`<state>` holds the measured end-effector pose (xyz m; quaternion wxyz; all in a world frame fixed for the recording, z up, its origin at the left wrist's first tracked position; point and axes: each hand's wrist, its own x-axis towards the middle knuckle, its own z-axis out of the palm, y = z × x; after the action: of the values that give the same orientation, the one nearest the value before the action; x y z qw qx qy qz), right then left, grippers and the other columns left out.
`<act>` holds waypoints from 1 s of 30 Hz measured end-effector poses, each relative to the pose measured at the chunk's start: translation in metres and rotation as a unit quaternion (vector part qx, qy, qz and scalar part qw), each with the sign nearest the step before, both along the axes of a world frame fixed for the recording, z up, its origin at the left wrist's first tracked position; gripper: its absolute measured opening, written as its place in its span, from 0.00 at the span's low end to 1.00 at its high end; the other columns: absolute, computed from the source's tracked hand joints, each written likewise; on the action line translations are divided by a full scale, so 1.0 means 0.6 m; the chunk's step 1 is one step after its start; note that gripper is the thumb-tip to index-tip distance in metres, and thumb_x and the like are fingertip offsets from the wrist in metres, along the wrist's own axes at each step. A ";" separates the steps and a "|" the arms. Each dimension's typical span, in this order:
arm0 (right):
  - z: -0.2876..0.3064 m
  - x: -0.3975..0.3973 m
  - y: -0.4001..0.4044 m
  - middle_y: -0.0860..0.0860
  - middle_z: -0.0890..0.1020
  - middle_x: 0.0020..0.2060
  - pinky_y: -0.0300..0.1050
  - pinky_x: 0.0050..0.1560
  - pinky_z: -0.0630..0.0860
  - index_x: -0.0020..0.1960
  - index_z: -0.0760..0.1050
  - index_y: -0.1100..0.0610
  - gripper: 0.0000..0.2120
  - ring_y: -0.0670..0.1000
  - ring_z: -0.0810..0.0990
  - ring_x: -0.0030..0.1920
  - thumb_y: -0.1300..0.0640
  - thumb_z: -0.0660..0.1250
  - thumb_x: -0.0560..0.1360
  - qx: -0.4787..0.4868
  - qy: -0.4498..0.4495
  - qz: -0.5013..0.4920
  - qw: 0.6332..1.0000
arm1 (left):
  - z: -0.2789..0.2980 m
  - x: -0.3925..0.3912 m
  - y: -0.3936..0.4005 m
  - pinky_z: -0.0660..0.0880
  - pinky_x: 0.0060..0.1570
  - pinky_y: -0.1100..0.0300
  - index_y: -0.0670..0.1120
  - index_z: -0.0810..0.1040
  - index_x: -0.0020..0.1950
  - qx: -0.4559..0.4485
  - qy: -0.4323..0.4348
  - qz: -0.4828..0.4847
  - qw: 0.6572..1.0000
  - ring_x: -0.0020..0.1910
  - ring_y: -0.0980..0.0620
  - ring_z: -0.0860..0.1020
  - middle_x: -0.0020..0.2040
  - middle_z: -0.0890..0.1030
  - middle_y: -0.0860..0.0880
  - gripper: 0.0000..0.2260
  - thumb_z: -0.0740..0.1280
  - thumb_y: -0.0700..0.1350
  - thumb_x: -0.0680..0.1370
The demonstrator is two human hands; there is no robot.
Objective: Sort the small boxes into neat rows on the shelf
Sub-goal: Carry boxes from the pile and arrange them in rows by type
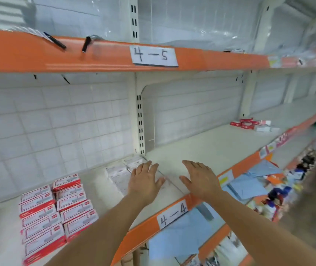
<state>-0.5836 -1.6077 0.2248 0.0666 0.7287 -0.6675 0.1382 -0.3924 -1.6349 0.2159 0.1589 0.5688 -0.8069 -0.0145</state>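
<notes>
**Both hands flat over the shelf, nothing held**

My left hand (144, 179) hovers palm down over the shelf (201, 150), fingers straight and spread, released and grasping nothing. Its fingertips reach over a small cluster of pale white boxes (121, 170) lying near the back wall by the slotted upright (140, 123); I cannot tell whether the fingers touch them. My right hand (201, 179) is just beside the left, also open and flat, fingers extended over bare shelf, holding nothing.

To my left, well apart from my hands, the red-and-white boxes (55, 214) sit in two rows running from the shelf's front edge toward the back, some stacked and slightly askew. Far to the right on the same shelf lies a loose pile of red and white boxes (253, 124), jumbled at different angles.

The orange front edge carries a paper label reading 4-4 (172, 214). The shelf above has a label reading 4-5 (154, 55), and two black markers (72, 43) hang over its orange lip. Blue folders (249, 187) lie on the shelf below.
</notes>
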 end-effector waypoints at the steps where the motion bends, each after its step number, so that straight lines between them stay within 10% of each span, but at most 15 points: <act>1: 0.000 -0.028 0.003 0.49 0.66 0.72 0.47 0.67 0.61 0.75 0.56 0.53 0.27 0.52 0.66 0.69 0.44 0.54 0.80 0.001 -0.001 -0.004 1.000 | -0.001 -0.029 -0.001 0.50 0.74 0.51 0.52 0.56 0.77 0.004 0.003 -0.009 1.000 0.75 0.48 0.53 0.77 0.55 0.49 0.26 0.51 0.61 0.80; 30: 0.012 -0.657 -0.119 0.48 0.62 0.74 0.50 0.71 0.55 0.76 0.56 0.52 0.26 0.52 0.61 0.73 0.43 0.52 0.81 0.038 0.032 -0.154 0.987 | 0.003 -0.683 -0.236 0.49 0.73 0.55 0.54 0.56 0.76 -0.019 0.015 -0.175 0.984 0.75 0.50 0.53 0.77 0.55 0.51 0.25 0.50 0.61 0.81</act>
<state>-0.9780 -1.6790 0.2317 0.0803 0.6234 -0.7739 0.0773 -0.8021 -1.7768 0.2175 0.1766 0.4156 -0.8915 -0.0351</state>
